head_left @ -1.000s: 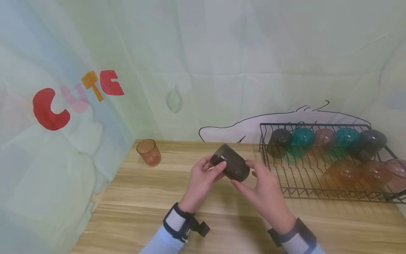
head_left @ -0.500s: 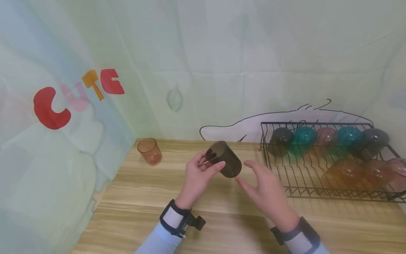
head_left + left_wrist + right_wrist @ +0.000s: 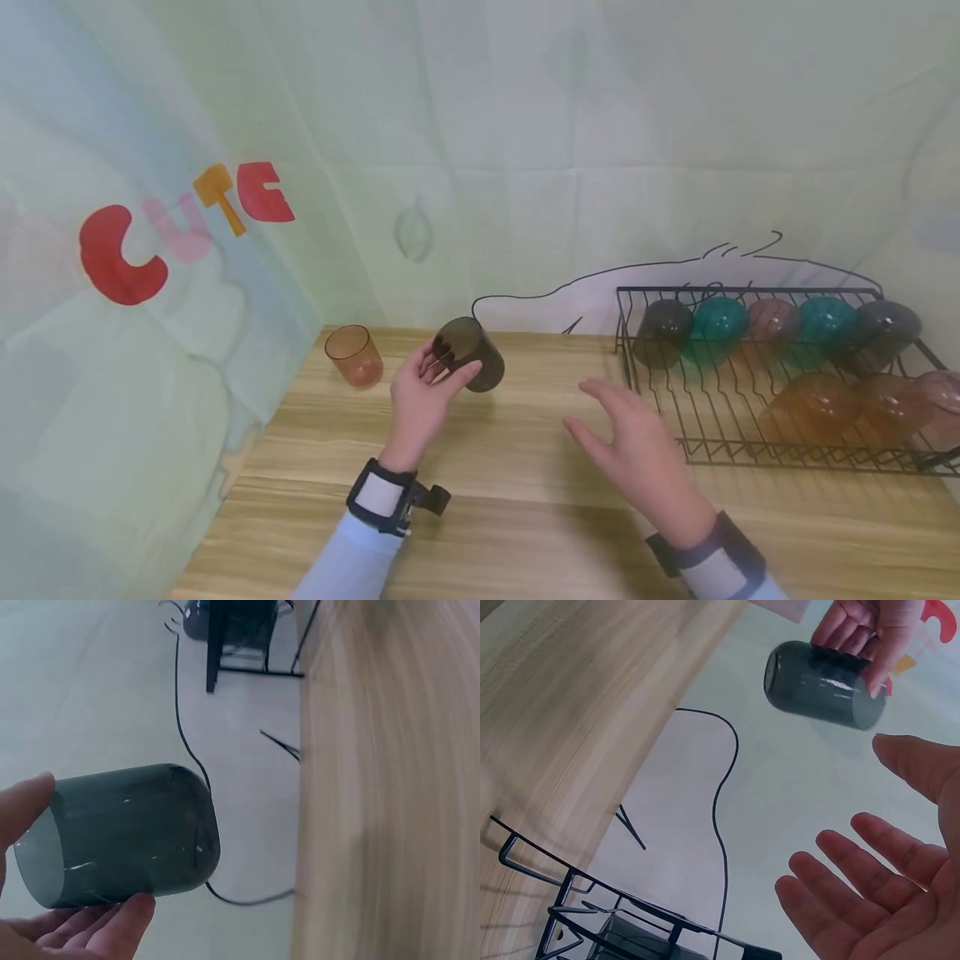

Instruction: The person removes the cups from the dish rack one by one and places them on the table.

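My left hand (image 3: 422,402) grips a dark grey see-through cup (image 3: 480,360) near its rim, thumb on the near side and fingers behind. The cup is tilted, its mouth toward the upper left and its base toward the lower right. In the left wrist view the grey cup (image 3: 135,834) lies sideways between the thumb and fingers. My right hand (image 3: 641,454) is apart from the cup and holds nothing, its thumb and fingers spread. The right wrist view shows the grey cup (image 3: 821,684) beyond that right hand (image 3: 885,892).
An orange cup (image 3: 356,360) stands upright at the table's back left. On the right, a black wire rack (image 3: 697,450) bears several upside-down cups: grey, teal (image 3: 720,327), pink and orange (image 3: 821,408). A printed cloth (image 3: 525,167) hangs behind the wooden table (image 3: 480,533).
The right hand's fingers have come off the grey cup. The left hand has carried it left, toward the orange cup, with its mouth turned more into view.
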The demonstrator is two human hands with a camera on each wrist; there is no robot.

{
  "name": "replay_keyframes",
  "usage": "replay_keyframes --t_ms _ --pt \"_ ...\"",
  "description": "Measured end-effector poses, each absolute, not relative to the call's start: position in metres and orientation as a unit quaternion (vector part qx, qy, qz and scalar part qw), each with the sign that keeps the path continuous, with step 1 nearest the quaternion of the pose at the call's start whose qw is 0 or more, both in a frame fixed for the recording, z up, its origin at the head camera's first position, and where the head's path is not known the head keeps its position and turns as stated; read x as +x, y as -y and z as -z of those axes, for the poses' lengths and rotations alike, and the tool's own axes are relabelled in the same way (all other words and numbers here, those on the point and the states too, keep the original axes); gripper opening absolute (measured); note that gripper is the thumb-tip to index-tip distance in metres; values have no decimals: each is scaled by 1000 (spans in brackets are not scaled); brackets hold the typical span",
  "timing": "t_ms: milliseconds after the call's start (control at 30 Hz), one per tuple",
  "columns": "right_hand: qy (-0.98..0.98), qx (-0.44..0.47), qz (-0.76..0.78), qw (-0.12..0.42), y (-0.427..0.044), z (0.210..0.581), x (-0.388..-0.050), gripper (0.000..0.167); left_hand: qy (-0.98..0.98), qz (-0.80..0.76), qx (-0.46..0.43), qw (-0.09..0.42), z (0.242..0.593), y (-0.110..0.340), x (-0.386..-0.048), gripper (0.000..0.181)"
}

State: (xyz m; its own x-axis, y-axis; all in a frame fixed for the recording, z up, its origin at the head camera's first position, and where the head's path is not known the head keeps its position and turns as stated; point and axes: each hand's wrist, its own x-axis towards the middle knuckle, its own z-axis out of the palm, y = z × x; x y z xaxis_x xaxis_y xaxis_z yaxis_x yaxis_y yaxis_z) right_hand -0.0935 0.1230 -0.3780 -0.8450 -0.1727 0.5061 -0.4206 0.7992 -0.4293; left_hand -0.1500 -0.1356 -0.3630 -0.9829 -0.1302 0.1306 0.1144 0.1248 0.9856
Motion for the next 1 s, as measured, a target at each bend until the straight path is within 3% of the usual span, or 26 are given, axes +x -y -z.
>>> replay_keyframes --t_ms 400,567,1000 --pt "937 165 -262 160 -124 380 -93 51 763 626 67 145 396 174 -172 69" --pt "938 168 -258 155 -125 380 -94 50 770 611 79 166 419 188 -186 73" --pt "941 167 -249 155 -127 382 -97 50 785 584 106 179 438 200 -197 70"
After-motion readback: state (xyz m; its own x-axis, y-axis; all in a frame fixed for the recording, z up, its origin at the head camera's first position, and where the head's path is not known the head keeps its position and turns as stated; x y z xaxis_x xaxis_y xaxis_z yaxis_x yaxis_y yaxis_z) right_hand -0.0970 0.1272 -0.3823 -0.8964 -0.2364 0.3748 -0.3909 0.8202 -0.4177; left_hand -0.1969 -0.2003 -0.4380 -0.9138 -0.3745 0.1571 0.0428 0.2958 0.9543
